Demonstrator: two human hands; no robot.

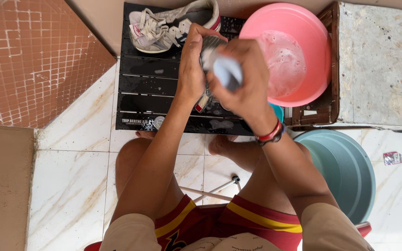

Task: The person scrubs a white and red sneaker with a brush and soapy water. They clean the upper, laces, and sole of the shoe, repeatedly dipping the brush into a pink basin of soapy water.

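Grey shoe (205, 100) hangs upright, long axis running away from the body, gripped by left hand (192, 65); right hand (240, 76) clenches a brush (226, 70) against it.

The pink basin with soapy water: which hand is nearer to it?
Right. The right hand is just beside the pink basin's left rim, gripping a brush-like tool. The left hand is farther left, holding a shoe over the black table.

wet black slatted table (150, 88) (low) bears grey sneaker (164, 28), pink basin (312, 32).
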